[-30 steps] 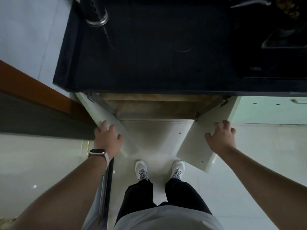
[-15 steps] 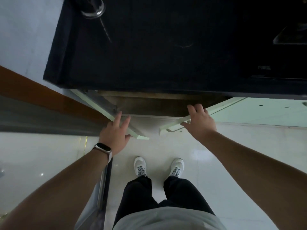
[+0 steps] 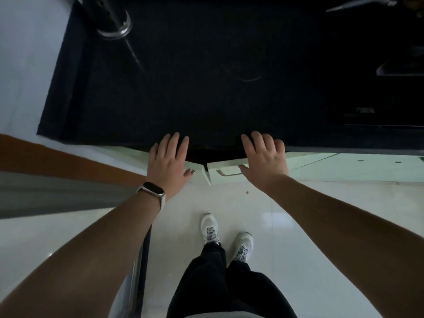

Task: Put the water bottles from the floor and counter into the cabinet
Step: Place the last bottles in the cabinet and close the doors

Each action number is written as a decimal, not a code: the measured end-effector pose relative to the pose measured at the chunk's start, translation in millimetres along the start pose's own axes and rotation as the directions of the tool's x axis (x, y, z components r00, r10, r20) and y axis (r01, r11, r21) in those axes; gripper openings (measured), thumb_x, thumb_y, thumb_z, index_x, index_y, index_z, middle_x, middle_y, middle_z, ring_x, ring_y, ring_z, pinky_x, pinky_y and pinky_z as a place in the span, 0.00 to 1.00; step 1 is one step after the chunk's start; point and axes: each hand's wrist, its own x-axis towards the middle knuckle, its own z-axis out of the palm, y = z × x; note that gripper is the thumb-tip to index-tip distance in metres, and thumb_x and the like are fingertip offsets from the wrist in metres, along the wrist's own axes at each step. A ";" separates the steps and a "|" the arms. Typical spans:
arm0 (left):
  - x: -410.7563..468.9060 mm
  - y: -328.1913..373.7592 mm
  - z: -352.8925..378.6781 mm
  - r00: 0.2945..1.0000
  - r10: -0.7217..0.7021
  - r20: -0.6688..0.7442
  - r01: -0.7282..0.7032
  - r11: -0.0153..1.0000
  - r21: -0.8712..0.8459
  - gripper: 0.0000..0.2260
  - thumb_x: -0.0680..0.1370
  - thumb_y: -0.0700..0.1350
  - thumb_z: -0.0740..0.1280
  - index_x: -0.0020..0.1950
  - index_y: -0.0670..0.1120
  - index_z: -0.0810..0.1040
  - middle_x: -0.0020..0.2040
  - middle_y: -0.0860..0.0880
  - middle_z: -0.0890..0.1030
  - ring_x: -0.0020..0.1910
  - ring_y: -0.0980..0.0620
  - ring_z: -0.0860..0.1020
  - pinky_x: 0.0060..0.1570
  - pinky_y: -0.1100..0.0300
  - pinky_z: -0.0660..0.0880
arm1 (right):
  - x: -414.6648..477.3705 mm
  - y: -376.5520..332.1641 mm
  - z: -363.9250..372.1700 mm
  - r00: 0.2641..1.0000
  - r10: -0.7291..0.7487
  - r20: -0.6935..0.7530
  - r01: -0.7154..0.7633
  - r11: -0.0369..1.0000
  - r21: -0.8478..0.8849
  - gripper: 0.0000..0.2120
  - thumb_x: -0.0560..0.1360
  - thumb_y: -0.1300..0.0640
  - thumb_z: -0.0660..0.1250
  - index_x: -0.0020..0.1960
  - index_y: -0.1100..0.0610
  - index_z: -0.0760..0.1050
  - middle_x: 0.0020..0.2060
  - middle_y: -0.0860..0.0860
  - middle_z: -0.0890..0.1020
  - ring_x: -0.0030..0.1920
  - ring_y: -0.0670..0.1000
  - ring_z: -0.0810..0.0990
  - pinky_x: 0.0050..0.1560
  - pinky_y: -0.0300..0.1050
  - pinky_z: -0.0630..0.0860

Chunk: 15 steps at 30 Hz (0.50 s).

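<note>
Pressing cabinet doors near-shut: left hand, right hand flat, fingers straight, holding nothing. Risk: pinch under bench edge.

black counter carries a perforated metal cylinder

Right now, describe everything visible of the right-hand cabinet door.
The right-hand cabinet door is a pale, mint-white flat panel seen from above, mostly its top edge. A slim bar handle sits near its free end. It stands slightly ajar under the black countertop, a dark wedge behind it, its free end almost meeting the left door. The right hand presses on it with straight fingers.
</note>
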 end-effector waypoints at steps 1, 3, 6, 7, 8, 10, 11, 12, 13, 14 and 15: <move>6.8 -1.3 0.1 1.000 0.003 -0.020 -0.003 1.000 -0.007 0.41 0.69 0.55 0.79 0.77 0.42 0.68 0.74 0.37 0.70 0.73 0.35 0.69 0.68 0.36 0.68 | 7.1 -2.0 -1.9 1.000 0.006 -0.010 -0.006 1.000 -0.005 0.40 0.67 0.43 0.75 0.72 0.56 0.65 0.64 0.56 0.71 0.59 0.59 0.72 0.58 0.57 0.69; 20.9 -2.5 0.7 0.998 0.019 -0.055 -0.020 1.000 -0.019 0.39 0.69 0.53 0.80 0.75 0.42 0.70 0.72 0.37 0.72 0.71 0.35 0.71 0.68 0.35 0.68 | 21.2 -5.0 -3.5 0.999 0.007 -0.037 -0.007 1.000 -0.002 0.35 0.68 0.46 0.74 0.70 0.57 0.68 0.62 0.56 0.73 0.57 0.59 0.73 0.58 0.57 0.69; 40.2 -5.0 2.4 0.994 0.054 -0.098 -0.057 0.998 -0.029 0.37 0.69 0.50 0.80 0.75 0.43 0.70 0.71 0.38 0.73 0.70 0.35 0.71 0.66 0.35 0.69 | 36.1 -5.5 -2.3 0.998 0.013 -0.065 -0.012 1.000 0.023 0.31 0.68 0.50 0.73 0.67 0.57 0.70 0.61 0.58 0.74 0.57 0.60 0.73 0.58 0.57 0.69; 44.4 -5.8 2.2 0.992 0.063 -0.110 -0.067 0.997 -0.029 0.36 0.70 0.49 0.79 0.74 0.44 0.71 0.71 0.38 0.73 0.69 0.35 0.72 0.65 0.35 0.70 | 38.0 -5.6 -2.7 0.998 0.019 -0.059 -0.017 1.000 0.024 0.31 0.68 0.51 0.73 0.67 0.57 0.70 0.61 0.58 0.74 0.57 0.60 0.73 0.59 0.58 0.69; 47.6 -7.9 5.1 0.988 0.073 -0.136 -0.078 0.996 -0.032 0.35 0.70 0.48 0.79 0.74 0.44 0.71 0.70 0.38 0.74 0.68 0.35 0.72 0.64 0.35 0.70 | 38.6 -5.1 0.1 0.997 0.018 -0.076 -0.015 0.999 0.032 0.31 0.68 0.51 0.73 0.68 0.57 0.69 0.61 0.58 0.74 0.58 0.60 0.73 0.59 0.58 0.70; 49.8 -8.2 4.7 0.987 0.067 -0.145 -0.073 0.997 -0.033 0.34 0.70 0.45 0.78 0.74 0.44 0.72 0.69 0.38 0.74 0.66 0.34 0.73 0.62 0.35 0.71 | 36.9 -7.3 -0.8 0.997 0.019 -0.072 -0.017 0.999 0.030 0.31 0.68 0.52 0.73 0.69 0.58 0.69 0.62 0.59 0.74 0.58 0.61 0.74 0.59 0.58 0.70; 50.4 -7.5 2.8 0.989 0.062 -0.138 -0.067 0.997 -0.034 0.34 0.70 0.44 0.78 0.74 0.43 0.72 0.68 0.37 0.74 0.66 0.34 0.73 0.62 0.34 0.71 | 36.4 -7.9 -2.9 0.998 0.026 -0.055 -0.024 0.999 0.029 0.32 0.68 0.52 0.73 0.69 0.58 0.69 0.62 0.59 0.74 0.58 0.61 0.74 0.60 0.58 0.70; 50.7 -7.2 3.3 0.989 0.063 -0.135 -0.069 0.997 -0.040 0.33 0.70 0.44 0.78 0.74 0.43 0.72 0.68 0.37 0.74 0.66 0.34 0.73 0.62 0.34 0.71 | 35.5 -8.1 -3.4 0.999 0.029 -0.041 -0.028 0.999 0.026 0.32 0.68 0.52 0.74 0.69 0.58 0.69 0.62 0.59 0.74 0.58 0.61 0.73 0.60 0.58 0.70; 49.4 -6.3 -0.7 0.993 0.057 -0.108 -0.062 0.997 -0.050 0.33 0.70 0.44 0.78 0.74 0.43 0.72 0.68 0.37 0.74 0.66 0.33 0.73 0.63 0.34 0.71 | 34.6 -8.7 -9.5 1.000 0.031 0.003 -0.031 0.999 0.018 0.33 0.68 0.50 0.74 0.70 0.58 0.69 0.63 0.58 0.73 0.59 0.60 0.73 0.61 0.58 0.70; 49.5 -6.8 -2.1 0.993 0.056 -0.103 -0.062 0.996 -0.062 0.33 0.70 0.44 0.78 0.73 0.43 0.72 0.69 0.37 0.74 0.66 0.34 0.73 0.63 0.34 0.71 | 34.7 -7.7 -13.3 0.999 0.023 0.027 -0.023 1.000 0.008 0.34 0.68 0.48 0.73 0.70 0.57 0.68 0.64 0.58 0.73 0.61 0.60 0.73 0.63 0.58 0.69; 49.0 -7.0 -8.4 0.995 0.058 -0.078 -0.064 0.995 -0.072 0.33 0.70 0.46 0.78 0.73 0.43 0.73 0.69 0.38 0.74 0.66 0.34 0.73 0.63 0.34 0.71 | 34.9 -7.6 -21.7 0.998 0.017 0.067 -0.017 1.000 -0.006 0.34 0.70 0.46 0.72 0.71 0.57 0.67 0.65 0.57 0.72 0.62 0.59 0.72 0.65 0.58 0.67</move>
